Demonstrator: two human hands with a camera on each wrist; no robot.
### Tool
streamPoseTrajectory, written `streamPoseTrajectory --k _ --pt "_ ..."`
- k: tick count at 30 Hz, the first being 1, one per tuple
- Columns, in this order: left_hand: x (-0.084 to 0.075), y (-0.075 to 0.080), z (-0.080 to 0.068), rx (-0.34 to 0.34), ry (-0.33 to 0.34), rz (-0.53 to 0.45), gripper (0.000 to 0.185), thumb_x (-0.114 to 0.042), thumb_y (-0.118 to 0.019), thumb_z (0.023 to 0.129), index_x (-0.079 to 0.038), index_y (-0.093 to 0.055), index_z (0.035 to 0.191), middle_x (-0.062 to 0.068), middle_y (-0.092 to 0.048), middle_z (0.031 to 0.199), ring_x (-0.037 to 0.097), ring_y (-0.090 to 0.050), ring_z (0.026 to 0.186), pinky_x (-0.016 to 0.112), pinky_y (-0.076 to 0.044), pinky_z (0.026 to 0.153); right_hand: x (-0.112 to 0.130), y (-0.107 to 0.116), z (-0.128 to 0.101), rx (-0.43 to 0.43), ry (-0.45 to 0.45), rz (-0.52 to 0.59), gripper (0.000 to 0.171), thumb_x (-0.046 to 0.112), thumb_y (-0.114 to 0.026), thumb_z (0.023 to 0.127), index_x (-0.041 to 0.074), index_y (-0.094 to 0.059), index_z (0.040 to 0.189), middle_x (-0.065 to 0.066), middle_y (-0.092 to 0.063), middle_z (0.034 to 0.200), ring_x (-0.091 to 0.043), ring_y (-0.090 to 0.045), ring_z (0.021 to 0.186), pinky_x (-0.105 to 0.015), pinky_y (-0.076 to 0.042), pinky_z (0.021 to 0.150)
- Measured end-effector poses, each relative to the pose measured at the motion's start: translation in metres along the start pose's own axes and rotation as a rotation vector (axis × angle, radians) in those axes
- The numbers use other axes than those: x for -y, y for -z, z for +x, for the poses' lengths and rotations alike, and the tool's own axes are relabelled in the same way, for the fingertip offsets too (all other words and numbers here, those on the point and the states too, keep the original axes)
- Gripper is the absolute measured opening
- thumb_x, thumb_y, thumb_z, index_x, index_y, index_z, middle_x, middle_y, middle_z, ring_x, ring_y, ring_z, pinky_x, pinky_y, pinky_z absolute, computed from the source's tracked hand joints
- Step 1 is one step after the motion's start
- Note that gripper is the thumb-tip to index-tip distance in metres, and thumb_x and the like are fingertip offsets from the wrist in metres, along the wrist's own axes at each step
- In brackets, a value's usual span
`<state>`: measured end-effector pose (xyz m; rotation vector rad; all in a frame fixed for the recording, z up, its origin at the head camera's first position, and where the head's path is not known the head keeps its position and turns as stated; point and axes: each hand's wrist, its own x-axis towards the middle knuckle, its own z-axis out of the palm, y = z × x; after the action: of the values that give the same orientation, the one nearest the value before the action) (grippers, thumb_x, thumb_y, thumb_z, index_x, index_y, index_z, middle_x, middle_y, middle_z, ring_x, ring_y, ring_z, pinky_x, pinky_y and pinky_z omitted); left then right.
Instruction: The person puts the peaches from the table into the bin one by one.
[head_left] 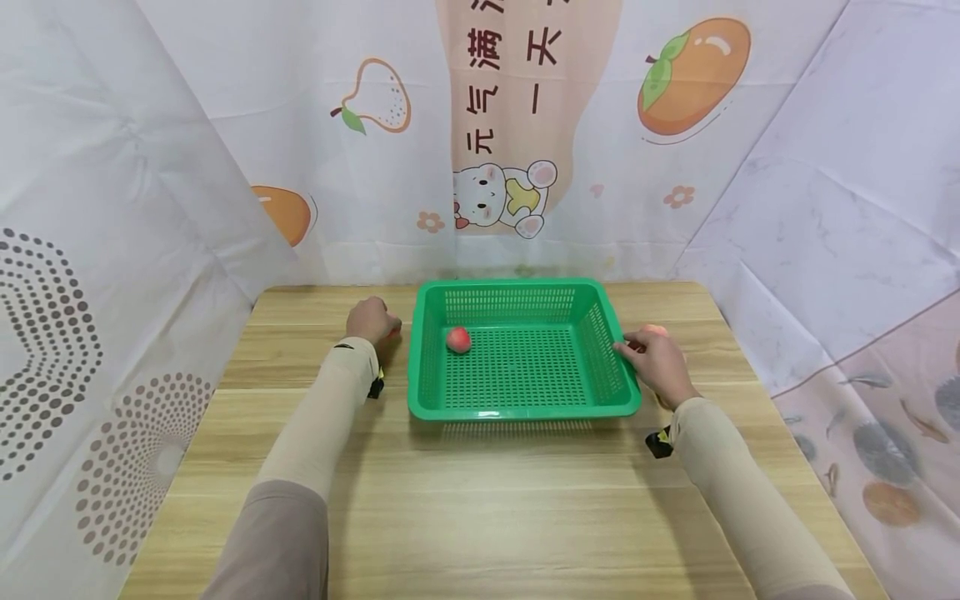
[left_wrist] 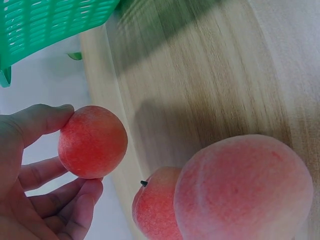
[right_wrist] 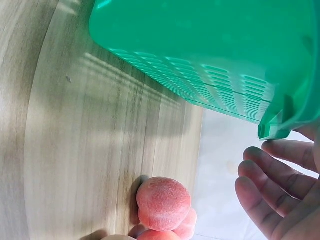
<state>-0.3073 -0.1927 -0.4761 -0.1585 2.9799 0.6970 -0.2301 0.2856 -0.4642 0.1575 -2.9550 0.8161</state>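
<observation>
Basket, green and perforated, sits at bench centre toward the far edge, one peach alone inside near its far-left corner.

Left hand: just left of the basket, low over the bench. Wrist view shows a second peach pinched between thumb above and curled fingers below. Grip is on the fruit's sides and looks light, which would suit a soft skin. Two further peaches lie close together on the bench beside that hand; the smaller one shows a stem and is partly hidden behind the larger.

Right hand: at the basket's right rim. Fingers lie relaxed and nearly straight, tips at the rim's corner; it grips nothing. Judged to be steadying the basket. Wrist view shows these fingers under the rim lip.

More peaches sit clustered on the bench right of the basket, just beyond that hand; the head view shows only one edge of them.

Fruit lies on both sides, within reach of each hand.
</observation>
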Motion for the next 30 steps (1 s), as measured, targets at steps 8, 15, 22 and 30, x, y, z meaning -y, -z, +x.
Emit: streamPoseTrajectory --k 8,15,22,30 --pt "-0.003 0.004 -0.004 -0.035 -0.005 -0.013 0.021 -0.015 -0.062 0.078 -0.009 -0.051 0.061 -0.001 -0.043 0.055 0.019 -0.039 0.058 0.03 -0.035 0.053 -0.001 0.0 0.001 0.001 0.015 0.002 0.042 0.027 -0.06 0.097 -0.007 -0.064 0.12 -0.022 -0.068 0.101 -0.032 -0.064 0.088 -0.048 -0.05 0.074" --pt "-0.005 0.008 -0.009 -0.052 -0.012 -0.029 0.012 -0.015 -0.061 0.078 -0.004 -0.061 0.073 0.002 -0.053 0.062 0.02 -0.042 0.062 0.031 -0.038 0.056 -0.003 -0.001 0.001 -0.006 0.027 -0.008 0.041 0.026 -0.06 0.097 -0.008 -0.065 0.12 -0.022 -0.068 0.101 -0.033 -0.064 0.087 -0.049 -0.051 0.074" --pt "-0.005 0.008 -0.004 -0.07 -0.013 -0.013 0.014 -0.015 -0.062 0.077 -0.001 -0.063 0.08 0.01 -0.061 0.076 0.025 -0.05 0.072 0.037 -0.046 0.067 -0.003 -0.001 0.001 0.004 0.02 -0.008 0.041 0.026 -0.06 0.097 -0.008 -0.064 0.12 -0.022 -0.068 0.101 -0.033 -0.064 0.088 -0.048 -0.05 0.074" --pt "-0.005 0.012 0.001 -0.064 0.005 -0.017 0.02 -0.017 -0.062 0.078 0.0 -0.066 0.089 0.013 -0.066 0.086 0.026 -0.055 0.078 0.038 -0.05 0.073 -0.002 0.0 0.002 0.01 0.021 -0.012 0.042 0.026 -0.06 0.097 -0.009 -0.064 0.12 -0.023 -0.067 0.101 -0.034 -0.064 0.088 -0.049 -0.051 0.075"
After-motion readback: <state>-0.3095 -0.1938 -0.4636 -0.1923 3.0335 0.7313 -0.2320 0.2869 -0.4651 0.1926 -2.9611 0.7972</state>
